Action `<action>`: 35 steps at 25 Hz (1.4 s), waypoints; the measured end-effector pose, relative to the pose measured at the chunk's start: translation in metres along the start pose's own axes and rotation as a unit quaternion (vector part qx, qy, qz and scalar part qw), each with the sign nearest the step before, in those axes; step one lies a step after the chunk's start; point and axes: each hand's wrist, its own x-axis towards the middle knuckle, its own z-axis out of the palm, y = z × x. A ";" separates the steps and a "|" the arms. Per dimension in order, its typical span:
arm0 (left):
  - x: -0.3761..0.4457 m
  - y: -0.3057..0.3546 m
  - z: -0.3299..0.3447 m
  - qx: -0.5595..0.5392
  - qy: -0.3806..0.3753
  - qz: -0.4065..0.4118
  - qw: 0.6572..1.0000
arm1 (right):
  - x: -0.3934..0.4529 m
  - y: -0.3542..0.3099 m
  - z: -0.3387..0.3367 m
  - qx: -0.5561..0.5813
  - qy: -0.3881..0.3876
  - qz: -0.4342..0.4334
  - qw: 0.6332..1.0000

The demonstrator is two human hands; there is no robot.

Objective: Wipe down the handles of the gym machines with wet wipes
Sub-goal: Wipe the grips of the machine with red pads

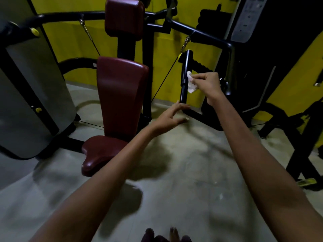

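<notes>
Head view: the right hand [208, 84] pinches a crumpled white wipe [191, 82] between thumb and fingertips, the other fingers curled in behind, and holds it against the upright black handle [185, 75] of the machine's right-side arm. The wipe sits on the bar's near face, roughly midway up its length. Below and to the left, the left hand [172, 117] is spread open with straight fingers and holds nothing; its fingertips are at the handle's lower end, though whether they touch the bar or hover just short cannot be told.

Judging by this, the step in hand is the wiping of this one handle. The next move likely calls for dragging the wipe along the bar's whole length and round its back, with the left hand steadying the lower end so that the bar does not swing away.

The handle is a smooth, glossy round tube, bent at the bottom into a short angled leg. Just above the right hand, a ribbed rubbery grip [202, 66] slants off the same frame; it looks harder to clean, as the grooves would need pressure. The wipe is soft, thin and bunched. Further left stands the dark red padded seat [120, 95], with a slick vinyl sheen. Underfoot is a mottled grey floor [183, 172], and behind is a yellow wall [73, 41].
</notes>
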 end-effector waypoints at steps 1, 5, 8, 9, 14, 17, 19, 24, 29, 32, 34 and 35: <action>-0.007 0.000 -0.007 -0.095 0.041 -0.039 0.994 | -0.007 -0.008 0.006 0.069 -0.020 0.018 0.997; -0.052 -0.017 -0.051 -0.367 0.175 -0.172 0.897 | -0.050 -0.027 0.080 0.202 -0.180 0.105 0.957; -0.102 -0.034 -0.084 -0.410 0.266 -0.164 0.857 | -0.092 -0.026 0.146 0.207 -0.292 0.174 0.918; -0.122 -0.038 -0.094 -0.392 0.302 -0.163 0.854 | -0.105 -0.027 0.168 0.206 -0.318 0.193 0.905; -0.219 -0.058 -0.147 -0.332 0.469 -0.161 0.803 | -0.160 -0.048 0.270 0.203 -0.423 0.246 0.848; -0.272 -0.066 -0.173 -0.300 0.540 -0.158 0.770 | -0.191 -0.066 0.316 0.163 -0.485 0.182 0.840; -0.303 -0.066 -0.191 -0.270 0.580 -0.164 0.750 | -0.211 -0.080 0.339 0.155 -0.520 0.133 0.829; -0.337 -0.069 -0.235 -0.239 0.614 -0.177 0.731 | -0.222 -0.103 0.390 0.160 -0.525 0.100 0.830; -0.321 -0.087 -0.309 -0.201 0.604 -0.199 0.745 | -0.186 -0.119 0.452 0.177 -0.497 0.117 0.841; -0.295 -0.094 -0.364 -0.173 0.591 -0.193 0.764 | -0.150 -0.129 0.490 0.206 -0.469 0.127 0.849; -0.275 -0.098 -0.398 -0.145 0.582 -0.192 0.777 | -0.123 -0.138 0.515 0.212 -0.443 0.131 0.861; -0.264 -0.100 -0.416 -0.132 0.573 -0.191 0.786 | -0.109 -0.142 0.527 0.219 -0.428 0.135 0.866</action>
